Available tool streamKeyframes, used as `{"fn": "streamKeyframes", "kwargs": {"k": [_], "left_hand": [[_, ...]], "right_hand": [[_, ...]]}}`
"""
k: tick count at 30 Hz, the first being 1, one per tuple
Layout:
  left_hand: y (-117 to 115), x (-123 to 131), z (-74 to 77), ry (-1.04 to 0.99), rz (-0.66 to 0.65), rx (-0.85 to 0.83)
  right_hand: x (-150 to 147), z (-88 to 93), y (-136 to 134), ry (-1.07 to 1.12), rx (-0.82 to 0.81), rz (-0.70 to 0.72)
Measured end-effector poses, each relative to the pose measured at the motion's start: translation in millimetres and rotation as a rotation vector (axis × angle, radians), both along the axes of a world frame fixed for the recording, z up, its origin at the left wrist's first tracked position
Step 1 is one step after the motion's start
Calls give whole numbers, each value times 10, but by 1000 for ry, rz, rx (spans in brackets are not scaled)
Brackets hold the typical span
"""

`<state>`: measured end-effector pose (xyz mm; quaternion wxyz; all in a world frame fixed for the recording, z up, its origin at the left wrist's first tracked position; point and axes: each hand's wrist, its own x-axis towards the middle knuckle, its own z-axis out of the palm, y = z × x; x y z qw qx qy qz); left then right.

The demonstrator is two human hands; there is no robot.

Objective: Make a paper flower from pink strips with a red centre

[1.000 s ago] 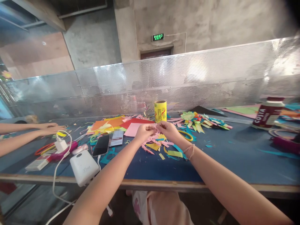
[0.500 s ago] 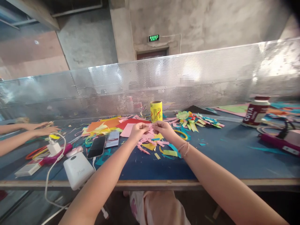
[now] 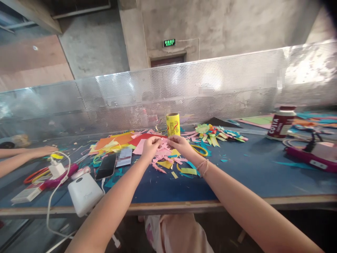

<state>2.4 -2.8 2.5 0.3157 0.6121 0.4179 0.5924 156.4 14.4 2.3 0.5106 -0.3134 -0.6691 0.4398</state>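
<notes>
Forearms (image 3: 222,186) slant inward over the near edge of the desk (image 3: 244,179), bringing both hands almost together at their fingertips. The left hand (image 3: 150,147) curls with thumb against forefinger; the right hand (image 3: 182,145) mirrors it, knuckles bent, a thin bracelet (image 3: 203,167) around its wrist. Between them they pinch a small pink paper piece (image 3: 164,140), partly hidden by the fingers. Pink scraps (image 3: 158,166) lie beneath and nearer than the hands, a yellow roll (image 3: 173,125) stands upright just beyond them, and a yellow ring (image 3: 203,153) lies beside the right wrist.
</notes>
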Motion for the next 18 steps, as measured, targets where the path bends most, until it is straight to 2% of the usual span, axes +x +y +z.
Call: {"fn": "streamKeyframes", "kwargs": {"k": [6,13,15,18], "left_hand": [[32,28,-44,-178,-122,-105],[-31,50,0,26,-154,-127],[-32,53,-5,58,-182,-119],[-10,48,-29,18,-157,-109]], "right_hand": [[20,-31,31,10,30,-59],[37,-3,-11,-163,205,-125],[38,-4,-2,-159,213,-123],[37,-21,40,-109,171,-141]]}}
